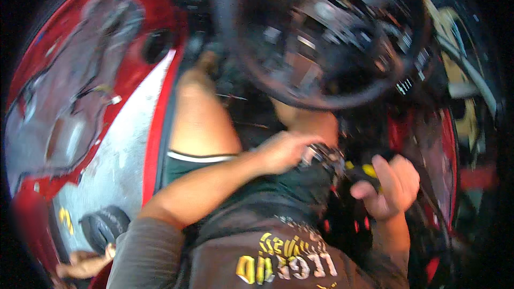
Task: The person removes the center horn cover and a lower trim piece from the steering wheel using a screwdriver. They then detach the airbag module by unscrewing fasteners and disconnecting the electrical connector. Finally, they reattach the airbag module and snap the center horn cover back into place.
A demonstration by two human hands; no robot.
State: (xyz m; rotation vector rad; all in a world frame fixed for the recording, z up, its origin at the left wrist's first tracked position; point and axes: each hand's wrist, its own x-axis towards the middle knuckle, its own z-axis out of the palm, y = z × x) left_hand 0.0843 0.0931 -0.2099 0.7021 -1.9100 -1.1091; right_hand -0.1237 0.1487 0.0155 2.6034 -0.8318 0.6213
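My left hand reaches across my lap with its fingers closed on a small cluster of shiny metal pieces, too blurred to name, over my right thigh. My right hand is raised to the right of it, thumb and fingers apart, beside a black-and-yellow object that is partly hidden behind it. I am seated under the steering wheel, with my bare legs in the footwell.
A red door opening with a stripped door is at my left. A black rolled or round object and another person's bare limb are at the lower left. Dark dashboard parts and a red panel lie to the right.
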